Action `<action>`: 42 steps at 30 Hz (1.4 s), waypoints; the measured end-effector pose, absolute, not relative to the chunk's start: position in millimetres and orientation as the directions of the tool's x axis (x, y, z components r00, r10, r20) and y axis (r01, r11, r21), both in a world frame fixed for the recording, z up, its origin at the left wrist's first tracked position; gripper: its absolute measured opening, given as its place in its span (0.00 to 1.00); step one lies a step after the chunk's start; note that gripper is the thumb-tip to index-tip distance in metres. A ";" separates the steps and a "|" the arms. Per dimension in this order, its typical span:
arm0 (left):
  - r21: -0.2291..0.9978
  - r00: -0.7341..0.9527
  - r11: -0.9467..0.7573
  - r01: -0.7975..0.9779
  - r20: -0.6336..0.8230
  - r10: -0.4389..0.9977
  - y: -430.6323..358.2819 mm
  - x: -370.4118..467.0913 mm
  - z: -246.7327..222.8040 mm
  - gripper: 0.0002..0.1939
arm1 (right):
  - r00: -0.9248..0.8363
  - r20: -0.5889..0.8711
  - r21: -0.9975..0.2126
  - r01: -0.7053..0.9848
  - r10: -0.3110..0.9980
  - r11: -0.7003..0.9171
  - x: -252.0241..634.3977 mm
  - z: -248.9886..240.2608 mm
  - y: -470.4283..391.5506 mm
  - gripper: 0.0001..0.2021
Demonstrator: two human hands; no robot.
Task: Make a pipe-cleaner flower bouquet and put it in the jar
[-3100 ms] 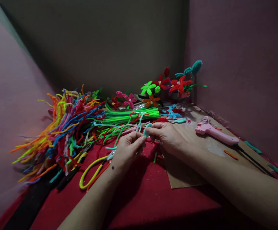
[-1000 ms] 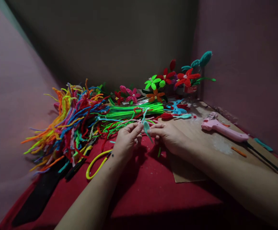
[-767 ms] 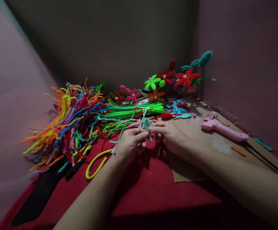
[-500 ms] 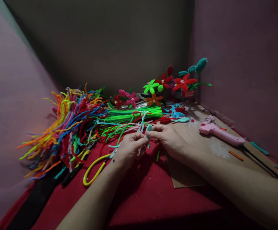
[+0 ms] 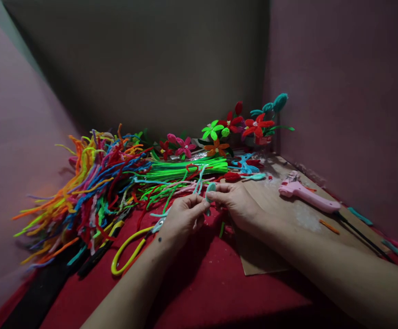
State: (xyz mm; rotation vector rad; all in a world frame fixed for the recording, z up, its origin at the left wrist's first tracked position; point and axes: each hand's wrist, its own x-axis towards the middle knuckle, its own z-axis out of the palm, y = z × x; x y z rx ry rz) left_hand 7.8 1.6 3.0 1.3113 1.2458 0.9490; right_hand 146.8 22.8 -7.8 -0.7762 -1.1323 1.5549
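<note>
Between my two hands, above the red cloth [image 5: 199, 292], is a small pale turquoise petal of bent pipe cleaner [image 5: 211, 188]. My left hand [image 5: 184, 214] pinches its lower end between thumb and fingertips. The thumb and forefinger of my right hand [image 5: 238, 201] close on the petal from the right. Part of its lower end is hidden by the fingers. Yellow-handled scissors [image 5: 130, 256] lie beside my left wrist, their blades partly covered by that hand. Just beyond the fingers are loose pipe cleaners [image 5: 174, 189] in green, pink and red.
A big pile of multicoloured pipe cleaners [image 5: 89, 192] spreads at the left, by a green bundle [image 5: 192, 168]. Several finished pipe-cleaner flowers [image 5: 216, 146] stand at the back. A pink glue gun [image 5: 309, 196] with a black cord rests on the cardboard [image 5: 264, 256] at the right.
The whole view has shifted slightly, so things sit a little lower and further left. Both hands keep their pinch on the turquoise petal, with only slight finger movement.
</note>
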 end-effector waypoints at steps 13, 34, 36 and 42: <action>0.981 0.201 0.085 0.175 -0.120 0.972 4.7 7.4 -1.9 0.12 | -0.214 0.068 -0.942 -0.334 0.975 -0.008 147.8 -10.5 26.2 0.07; 0.990 0.146 0.113 0.086 -0.125 0.981 5.1 7.3 -2.4 0.11 | -0.309 0.100 -0.932 -0.363 0.946 -0.020 150.6 -13.9 30.0 0.09; 0.989 0.152 0.118 0.094 -0.131 0.980 4.9 7.8 -2.0 0.11 | -0.298 0.100 -0.924 -0.382 0.949 -0.023 151.0 -14.4 30.7 0.10; 0.984 0.230 0.153 0.086 -0.170 0.958 4.8 6.4 -4.0 0.13 | -0.239 0.084 -0.923 -0.384 0.967 -0.014 150.8 -8.8 27.8 0.04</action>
